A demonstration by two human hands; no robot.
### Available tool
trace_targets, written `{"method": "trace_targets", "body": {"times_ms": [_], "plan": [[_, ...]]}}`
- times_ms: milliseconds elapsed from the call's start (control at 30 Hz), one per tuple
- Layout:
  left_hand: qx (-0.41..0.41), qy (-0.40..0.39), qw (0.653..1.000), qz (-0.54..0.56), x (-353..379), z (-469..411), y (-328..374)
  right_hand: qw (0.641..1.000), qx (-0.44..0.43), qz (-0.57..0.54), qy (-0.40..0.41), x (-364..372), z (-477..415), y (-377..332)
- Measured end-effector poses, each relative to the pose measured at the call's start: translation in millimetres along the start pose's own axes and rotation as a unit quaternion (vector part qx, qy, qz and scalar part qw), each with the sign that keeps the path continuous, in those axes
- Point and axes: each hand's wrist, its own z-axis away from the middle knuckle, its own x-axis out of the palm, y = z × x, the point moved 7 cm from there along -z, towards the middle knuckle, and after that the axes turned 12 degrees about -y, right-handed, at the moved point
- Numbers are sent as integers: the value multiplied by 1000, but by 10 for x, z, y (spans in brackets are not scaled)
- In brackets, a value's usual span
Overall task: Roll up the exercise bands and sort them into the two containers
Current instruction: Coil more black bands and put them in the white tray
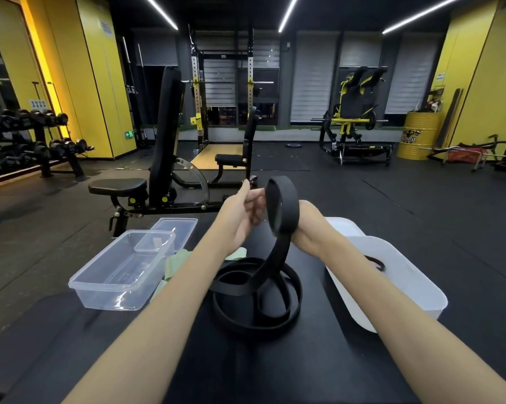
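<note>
Black table [313, 360] in the middle of the gym floor, a person leaning over it with both arms out. Over at three o'clock, the white container [406, 287], and there's a small black roll [377, 265] lying inside it. At nine o'clock, the clear container [100, 290], its lid [184, 225] flat on the table just behind it at eleven. Dead centre, the black band [282, 205]: most of it lies in loose coils on the table, one strand climbing to a tight loop held up in the air at twelve. A green band [174, 265] lies crumpled between the clear container and the coils. Left hand [240, 214] has its fingers curled onto the loop's near edge, thumb up. Right hand [307, 225] sits behind the loop, fingers hidden, so I can't tell its grip
</note>
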Motion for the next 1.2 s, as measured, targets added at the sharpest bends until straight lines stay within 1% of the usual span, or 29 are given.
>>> {"method": "trace_targets", "body": {"times_ms": [67,100,167,233,267,300,367,500,600,667,767,833,900,933,1000,1100,1200], "plan": [[7,13,1000,26,-83,7,-216,995,45,-95,2,-32,-28,200],[-2,20,999,25,-131,32,-342,989,67,-132,11,-70,-44,294],[-65,6,997,-34,-179,112,-664,982,91,-163,40,-179,-82,419],[-147,-71,982,-92,-109,209,-1003,979,92,-171,60,-304,-164,507],[-180,-113,972,-102,-52,261,-1136,979,88,-171,65,-363,-230,550],[-202,-144,963,-108,7,312,-1242,980,86,-164,70,-415,-294,596],[-215,-167,955,-115,74,367,-1379,981,104,-139,91,-553,-425,750],[-192,-140,962,-132,53,325,-1513,971,166,-107,136,-799,-611,1107],[-213,-148,958,-119,65,239,-1561,964,205,-45,162,-946,-705,1334],[-216,-148,960,-99,69,149,-1556,959,221,-35,172,-1014,-744,1450],[-237,-108,964,-56,3,48,-1610,952,229,-46,198,-1145,-729,1570],[-247,-70,966,-36,-78,1,-1680,951,239,-62,187,-1185,-695,1654],[-237,-30,971,3,-158,-50,-1713,950,254,-99,153,-1150,-639,1717],[-228,-23,973,24,-167,-85,-1707,949,258,-114,144,-1142,-598,1738],[-222,-15,974,35,-201,-163,-1680,951,258,-104,134,-1158,-507,1720],[-231,28,972,-25,-300,-310,-1542,960,251,-33,115,-1129,-338,1543],[-243,74,956,-147,-418,-486,-1395,961,256,59,88,-997,-171,1348]]}}
